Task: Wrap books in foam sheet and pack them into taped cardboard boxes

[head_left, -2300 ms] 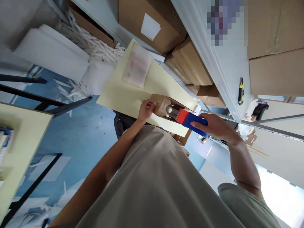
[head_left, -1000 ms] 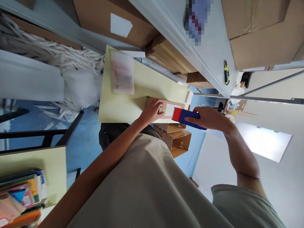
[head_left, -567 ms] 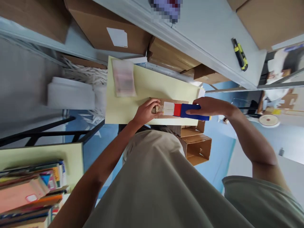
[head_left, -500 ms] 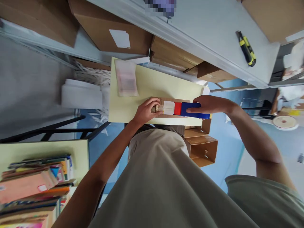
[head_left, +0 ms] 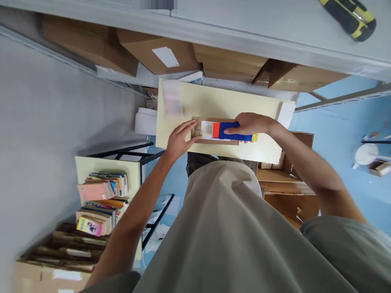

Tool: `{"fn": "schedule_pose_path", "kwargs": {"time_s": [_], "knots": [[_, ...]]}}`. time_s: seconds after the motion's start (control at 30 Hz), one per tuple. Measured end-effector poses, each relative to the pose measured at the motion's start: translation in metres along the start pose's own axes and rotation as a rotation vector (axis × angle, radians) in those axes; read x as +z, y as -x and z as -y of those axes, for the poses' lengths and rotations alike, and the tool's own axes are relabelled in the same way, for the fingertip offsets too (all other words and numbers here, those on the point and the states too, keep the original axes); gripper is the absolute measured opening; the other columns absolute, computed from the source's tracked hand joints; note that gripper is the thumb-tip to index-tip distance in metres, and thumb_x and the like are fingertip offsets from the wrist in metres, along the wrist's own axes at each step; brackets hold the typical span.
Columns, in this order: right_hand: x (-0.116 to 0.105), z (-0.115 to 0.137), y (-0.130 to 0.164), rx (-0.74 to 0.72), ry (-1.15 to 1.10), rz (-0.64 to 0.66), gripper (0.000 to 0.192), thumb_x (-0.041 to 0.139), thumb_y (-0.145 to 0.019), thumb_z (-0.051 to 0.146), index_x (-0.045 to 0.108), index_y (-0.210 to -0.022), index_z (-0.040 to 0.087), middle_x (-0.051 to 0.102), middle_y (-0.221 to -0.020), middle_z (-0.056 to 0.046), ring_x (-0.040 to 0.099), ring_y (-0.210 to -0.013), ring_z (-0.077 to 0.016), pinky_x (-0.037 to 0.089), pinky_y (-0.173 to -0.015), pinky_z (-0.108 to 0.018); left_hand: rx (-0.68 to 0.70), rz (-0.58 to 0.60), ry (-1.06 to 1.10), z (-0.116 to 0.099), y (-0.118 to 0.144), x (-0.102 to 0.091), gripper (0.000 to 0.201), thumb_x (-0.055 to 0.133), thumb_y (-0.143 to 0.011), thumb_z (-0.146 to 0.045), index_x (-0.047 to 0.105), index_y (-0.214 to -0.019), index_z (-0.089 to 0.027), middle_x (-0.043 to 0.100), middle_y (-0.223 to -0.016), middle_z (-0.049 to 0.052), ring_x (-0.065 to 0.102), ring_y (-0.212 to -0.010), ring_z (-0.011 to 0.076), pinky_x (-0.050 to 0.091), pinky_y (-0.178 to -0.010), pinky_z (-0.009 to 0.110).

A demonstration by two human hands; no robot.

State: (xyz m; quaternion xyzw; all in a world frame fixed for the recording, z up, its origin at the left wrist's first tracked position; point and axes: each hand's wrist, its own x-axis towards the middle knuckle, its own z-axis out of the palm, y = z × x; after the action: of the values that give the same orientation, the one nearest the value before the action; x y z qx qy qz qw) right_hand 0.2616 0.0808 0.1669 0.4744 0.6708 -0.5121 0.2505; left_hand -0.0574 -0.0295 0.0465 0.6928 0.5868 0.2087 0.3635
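A small brown cardboard box lies on a pale yellow table. My right hand grips a blue and red tape dispenser and holds it flat on top of the box. A white strip shows at the dispenser's left end. My left hand presses its fingers against the box's left end. A clear plastic packet rests at the table's far left corner.
Grey metal shelving with brown cartons stands behind the table. A yellow and black utility knife lies on the shelf. A second table holds stacked books. Open cartons sit on the blue floor at the right.
The view has swung round, so the table now sits higher and more level. The dispenser has gone from tilted over the open box to flat on its top. My left hand stays at the box's end.
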Motion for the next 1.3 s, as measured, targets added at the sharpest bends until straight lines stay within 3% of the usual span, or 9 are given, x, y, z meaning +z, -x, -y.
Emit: {"fn": "schedule_pose_path", "kwargs": {"time_s": [0.13,0.23,0.47,0.63,0.83,1.03,1.17,1.23,1.3], "knots": [[0.004,0.003,-0.003,0.015,0.110,-0.053,0.067,0.073,-0.099,0.080,0.083,-0.107,0.014,0.079,-0.083,-0.013,0.077,-0.083,-0.0282,0.049,-0.072,-0.035,-0.066,-0.207,-0.030,-0.005,-0.010,0.025,0.070,0.039,-0.118,-0.072,0.066,-0.159,-0.022,0.066,-0.156,0.019,0.071,-0.139,0.0290,0.058,-0.120,0.042],[0.009,0.001,-0.003,0.011,0.145,-0.074,0.061,0.073,-0.101,0.074,0.082,-0.110,0.015,0.080,-0.087,-0.014,0.078,-0.087,-0.0296,0.049,-0.071,-0.034,-0.198,-0.329,-0.012,-0.003,-0.025,0.044,0.073,0.036,-0.118,-0.076,0.071,-0.152,-0.022,0.070,-0.148,0.019,0.075,-0.126,0.0266,0.063,-0.108,0.038],[0.017,-0.001,-0.002,-0.005,0.119,-0.135,0.052,0.074,-0.104,0.065,0.081,-0.116,0.015,0.080,-0.095,-0.015,0.076,-0.089,-0.0286,0.049,-0.072,-0.034,-0.371,-0.395,-0.084,-0.005,-0.037,0.063,0.056,0.045,-0.120,-0.064,0.081,-0.131,-0.022,0.079,-0.130,0.017,0.077,-0.120,0.0307,0.059,-0.111,0.043],[0.016,0.003,-0.005,-0.005,0.104,-0.155,0.053,0.076,-0.103,0.065,0.080,-0.119,0.014,0.080,-0.096,-0.014,0.076,-0.091,-0.0282,0.050,-0.074,-0.033,-0.378,-0.372,-0.041,0.000,-0.043,0.063,0.050,0.046,-0.120,-0.060,0.079,-0.132,-0.024,0.080,-0.130,0.015,0.074,-0.126,0.0289,0.057,-0.114,0.040],[0.010,-0.008,0.004,-0.033,0.051,-0.115,0.055,0.073,-0.104,0.070,0.081,-0.105,0.015,0.078,-0.087,-0.012,0.074,-0.083,-0.0263,0.050,-0.072,-0.034,-0.390,-0.386,-0.043,0.002,-0.047,0.065,0.055,0.047,-0.118,-0.067,0.081,-0.123,-0.023,0.076,-0.121,0.015,0.073,-0.114,0.0297,0.059,-0.108,0.042],[0.003,-0.027,0.027,-0.038,-0.032,-0.082,0.063,0.070,-0.104,0.077,0.081,-0.097,0.016,0.078,-0.081,-0.011,0.074,-0.081,-0.0258,0.053,-0.077,-0.034,-0.360,-0.415,-0.068,-0.005,-0.049,0.079,0.066,0.041,-0.118,-0.073,0.080,-0.125,-0.021,0.073,-0.124,0.018,0.074,-0.111,0.0297,0.060,-0.106,0.043],[0.004,-0.035,0.028,-0.051,-0.067,-0.048,0.058,0.068,-0.106,0.074,0.082,-0.099,0.017,0.078,-0.079,-0.010,0.074,-0.077,-0.0248,0.055,-0.076,-0.034,-0.186,-0.418,-0.146,-0.018,-0.044,0.074,0.075,0.034,-0.117,-0.075,0.072,-0.149,-0.018,0.067,-0.150,0.025,0.065,-0.146,0.0370,0.049,-0.126,0.053],[0.004,-0.037,0.026,-0.050,-0.065,-0.042,0.056,0.070,-0.105,0.072,0.082,-0.097,0.018,0.078,-0.079,-0.010,0.075,-0.077,-0.0254,0.056,-0.076,-0.034,-0.025,-0.285,-0.215,-0.027,-0.041,0.067,0.080,0.038,-0.114,-0.079,0.065,-0.161,-0.019,0.060,-0.166,0.026,0.048,-0.165,0.0417,0.037,-0.136,0.060],[0.003,-0.040,0.025,-0.035,-0.049,-0.047,0.056,0.073,-0.103,0.072,0.082,-0.096,0.017,0.078,-0.078,-0.011,0.076,-0.077,-0.0261,0.056,-0.075,-0.034,0.131,-0.081,-0.287,-0.035,-0.039,0.060,0.098,0.051,-0.105,-0.088,0.053,-0.173,-0.018,0.048,-0.180,0.026,0.032,-0.176,0.0462,0.026,-0.142,0.065]]}}
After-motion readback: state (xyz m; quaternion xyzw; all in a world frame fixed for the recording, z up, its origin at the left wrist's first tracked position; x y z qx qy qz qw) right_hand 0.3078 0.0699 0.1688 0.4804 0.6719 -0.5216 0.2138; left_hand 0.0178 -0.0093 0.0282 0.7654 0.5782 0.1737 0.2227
